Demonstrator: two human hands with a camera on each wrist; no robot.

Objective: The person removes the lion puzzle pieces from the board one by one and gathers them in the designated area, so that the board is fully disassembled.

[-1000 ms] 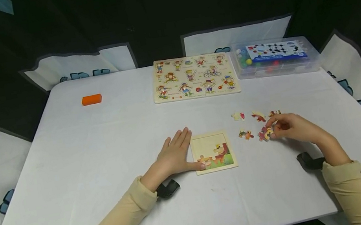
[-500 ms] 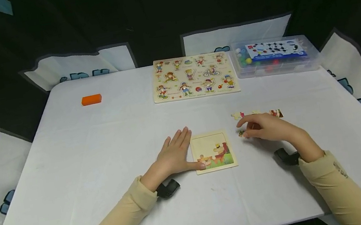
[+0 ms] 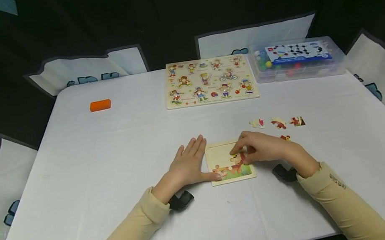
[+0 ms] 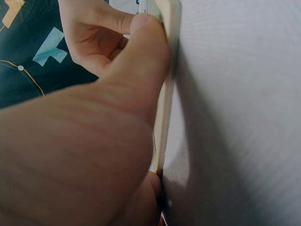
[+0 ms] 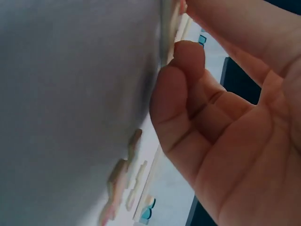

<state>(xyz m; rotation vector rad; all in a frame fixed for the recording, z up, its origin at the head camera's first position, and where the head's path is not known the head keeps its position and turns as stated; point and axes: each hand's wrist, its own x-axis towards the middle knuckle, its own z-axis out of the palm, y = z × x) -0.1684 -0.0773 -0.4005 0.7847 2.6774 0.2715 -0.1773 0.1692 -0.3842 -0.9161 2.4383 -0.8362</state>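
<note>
A small wooden jigsaw tray (image 3: pixel 218 151) lies on the table, its lower part filled with picture pieces. My left hand (image 3: pixel 187 167) rests flat at its left side, fingers spread, the thumb lying over the lower left corner. Over the tray's right half, my right hand (image 3: pixel 266 148) pinches a jigsaw piece (image 3: pixel 236 158) between thumb and index finger; the fingers hide much of it. In the right wrist view the other fingers (image 5: pixel 171 94) are curled beside the tray's edge. The left wrist view shows the left thumb (image 4: pixel 141 61) on the tray's rim.
Several loose jigsaw pieces lie right of the tray, among them a pale one (image 3: pixel 256 123) and a dark-edged one (image 3: pixel 297 121). Further back are a wooden picture board (image 3: pixel 210 81), a clear plastic box (image 3: pixel 298 59) with coloured balls, and an orange block (image 3: pixel 100 105).
My right hand has moved left from the loose pieces to the tray, with a jigsaw piece taken up on the way. The left hand has stayed on the tray.
</note>
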